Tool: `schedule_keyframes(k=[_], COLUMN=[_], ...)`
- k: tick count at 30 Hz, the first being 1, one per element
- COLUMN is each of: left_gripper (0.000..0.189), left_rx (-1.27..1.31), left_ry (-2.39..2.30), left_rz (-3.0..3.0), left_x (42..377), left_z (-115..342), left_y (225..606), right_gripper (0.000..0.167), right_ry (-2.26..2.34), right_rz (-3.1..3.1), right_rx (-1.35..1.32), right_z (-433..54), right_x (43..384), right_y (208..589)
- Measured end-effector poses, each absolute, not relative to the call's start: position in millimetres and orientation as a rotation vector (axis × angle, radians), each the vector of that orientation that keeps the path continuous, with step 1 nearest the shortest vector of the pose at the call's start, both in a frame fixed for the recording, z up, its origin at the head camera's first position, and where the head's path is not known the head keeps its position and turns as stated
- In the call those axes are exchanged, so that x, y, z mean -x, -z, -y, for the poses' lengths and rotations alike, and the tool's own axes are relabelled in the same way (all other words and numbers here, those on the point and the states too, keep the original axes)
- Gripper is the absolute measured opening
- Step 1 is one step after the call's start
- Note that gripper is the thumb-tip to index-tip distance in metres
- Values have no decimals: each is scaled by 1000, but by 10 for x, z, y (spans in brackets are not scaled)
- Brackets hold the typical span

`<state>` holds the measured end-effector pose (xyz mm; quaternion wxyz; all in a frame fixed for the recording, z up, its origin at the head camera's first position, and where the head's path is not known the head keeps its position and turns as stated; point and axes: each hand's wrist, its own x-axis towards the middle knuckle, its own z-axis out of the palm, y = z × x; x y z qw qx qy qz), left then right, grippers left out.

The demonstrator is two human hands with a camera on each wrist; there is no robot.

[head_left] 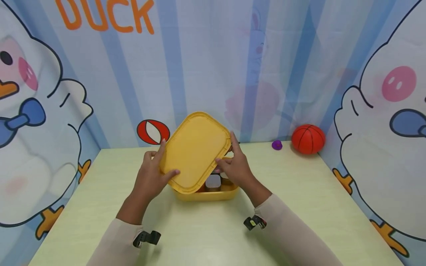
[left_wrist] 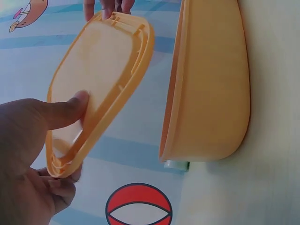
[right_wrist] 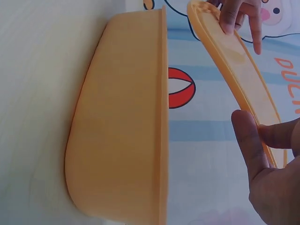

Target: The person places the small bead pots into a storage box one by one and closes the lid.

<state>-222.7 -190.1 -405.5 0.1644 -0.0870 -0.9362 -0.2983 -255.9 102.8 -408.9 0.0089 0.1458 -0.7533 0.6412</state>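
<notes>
A flat yellow lid [head_left: 198, 151] hangs tilted above a yellow box [head_left: 206, 195], hiding much of its inside. My left hand [head_left: 151, 173] grips the lid's left edge, thumb [left_wrist: 77, 105] on the broad face and fingers behind. At the right edge, my right hand [head_left: 240, 168] pinches the rim between thumb and fingers. In both wrist views a gap shows between lid and box [right_wrist: 117, 112]. Past the lid's lower right side, a pale grey-white topped item [head_left: 213, 181] shows inside the box among other partly hidden things.
A red ball [head_left: 308, 139] with black lines sits at the table's back right corner, beside a small purple object [head_left: 277, 145]. The pale table [head_left: 206, 236] meets a printed curtain [head_left: 206, 74] at the back. Each sleeve carries a small black camera.
</notes>
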Motion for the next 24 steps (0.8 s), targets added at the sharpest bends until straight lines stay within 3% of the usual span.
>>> schedule_keyframes(k=[5,12,24], left_gripper=[114,103,97], left_rx=[173,41,138], left_ry=[879,994,1307], left_rz=[2607,2592,2507], left_x=[2228,2129,2048], left_z=[1804,1652,1625], left_y=[4005,3893,3773], right_gripper=[111,108,104], right_ry=[-2087,-2044,-1937], right_rz=[2257,2161,2100], right_rx=[-374,-383,-308], right_z=[-1018,-963,-924], right_x=[2555,2499,2512], right_y=[4116,4167,4199])
